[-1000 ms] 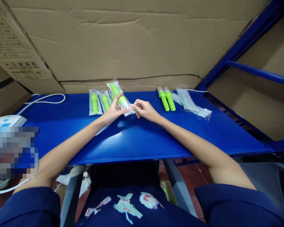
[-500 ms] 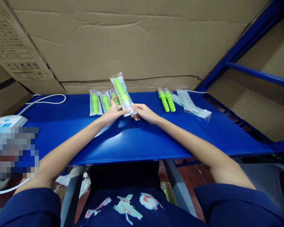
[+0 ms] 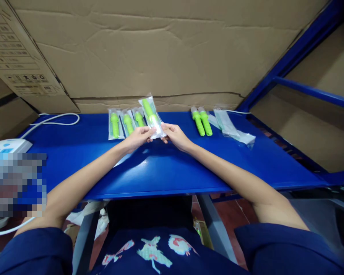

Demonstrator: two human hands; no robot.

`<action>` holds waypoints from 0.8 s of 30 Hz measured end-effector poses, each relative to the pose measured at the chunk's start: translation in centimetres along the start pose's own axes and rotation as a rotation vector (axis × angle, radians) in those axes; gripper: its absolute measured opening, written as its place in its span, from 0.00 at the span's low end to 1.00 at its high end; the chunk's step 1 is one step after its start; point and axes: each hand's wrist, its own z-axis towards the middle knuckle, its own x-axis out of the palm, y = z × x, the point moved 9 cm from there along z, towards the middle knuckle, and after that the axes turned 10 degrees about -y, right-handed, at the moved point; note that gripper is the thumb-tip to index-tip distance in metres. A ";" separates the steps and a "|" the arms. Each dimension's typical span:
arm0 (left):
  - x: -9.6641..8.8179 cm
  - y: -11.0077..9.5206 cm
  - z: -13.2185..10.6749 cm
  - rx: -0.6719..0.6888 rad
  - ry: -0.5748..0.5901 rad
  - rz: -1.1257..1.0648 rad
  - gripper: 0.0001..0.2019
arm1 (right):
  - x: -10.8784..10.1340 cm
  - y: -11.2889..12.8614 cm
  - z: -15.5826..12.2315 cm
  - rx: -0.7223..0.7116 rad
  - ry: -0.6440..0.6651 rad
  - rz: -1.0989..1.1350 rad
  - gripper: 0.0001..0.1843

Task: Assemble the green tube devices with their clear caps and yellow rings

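A clear plastic bag holding a green pen-like item stands almost upright above the blue table. My left hand and my right hand both pinch its lower end, left from one side, right from the other. Just behind and to the left lie three bagged green items in a row. Two unbagged green items lie side by side to the right of my hands.
A pile of empty clear bags lies at the right rear. A white power strip and its cable sit at the far left. Cardboard boxes wall the back; a blue frame rises on the right.
The bagged item was tilted low between my hands; it has been raised more upright and shifted slightly right, with both hands pinching its lower end.
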 end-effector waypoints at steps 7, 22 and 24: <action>0.2 0.2 -0.2 -0.068 -0.005 -0.159 0.10 | 1.4 -1.0 -1.1 0.269 0.201 0.074 0.34; 0.3 1.6 0.5 -0.042 -0.022 -0.139 0.20 | 1.1 -1.8 -0.5 0.219 0.149 0.092 0.35; 0.1 1.8 0.6 -0.049 -0.021 -0.137 0.22 | 1.1 -1.6 -0.6 0.224 0.150 0.063 0.38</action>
